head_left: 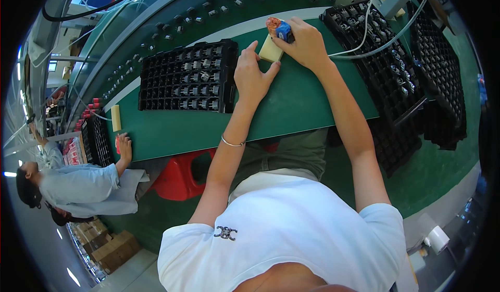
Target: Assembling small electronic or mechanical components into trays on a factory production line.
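My right hand (306,45) is wrapped round a blue-and-orange object (279,29) whose exact kind I cannot make out. Under that object lies a pale yellow block (271,50) on the green bench top. My left hand (251,76) rests beside the block's left side, fingers stretched out and thumb apart, with the thumb close to the block's near edge. A black tray (187,78) with rows of small metal-and-black parts sits to the left of my left hand.
Another black tray (364,37) of metal parts lies at the right, with stacked black trays (442,68) beyond. Small parts (208,5) stand on a green belt at the back. White hoses (364,52) cross the right. A person (83,185) works at the left, near a red stool (179,177).
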